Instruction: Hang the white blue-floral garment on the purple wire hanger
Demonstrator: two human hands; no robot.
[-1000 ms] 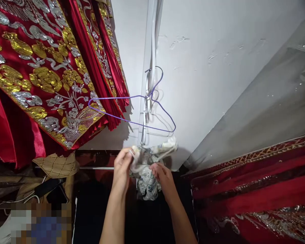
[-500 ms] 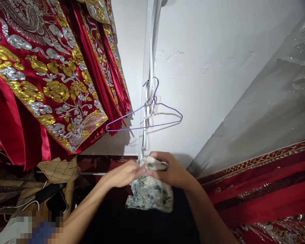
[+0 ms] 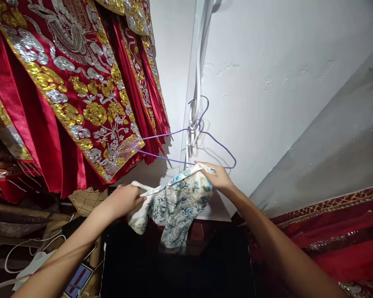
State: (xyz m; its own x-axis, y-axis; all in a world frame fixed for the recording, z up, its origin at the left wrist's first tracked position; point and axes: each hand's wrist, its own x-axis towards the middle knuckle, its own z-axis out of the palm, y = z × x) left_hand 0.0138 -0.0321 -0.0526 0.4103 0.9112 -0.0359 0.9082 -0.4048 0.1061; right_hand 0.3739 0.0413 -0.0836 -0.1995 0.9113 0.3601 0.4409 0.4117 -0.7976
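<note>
Just below the purple hanger (image 3: 186, 142), my left hand (image 3: 126, 200) and right hand (image 3: 219, 178) pinch the flowery cloth (image 3: 177, 198) tight and stretched. It is not on the hanger at 12 o'clock yet.

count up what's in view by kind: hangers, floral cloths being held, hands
purple wire hanger: 1, on the white wall
blue floral cloth: 1, stretched between both hands below the hanger
hands: 2, left hand and right hand, each gripping an end of the cloth
total: 4
</note>
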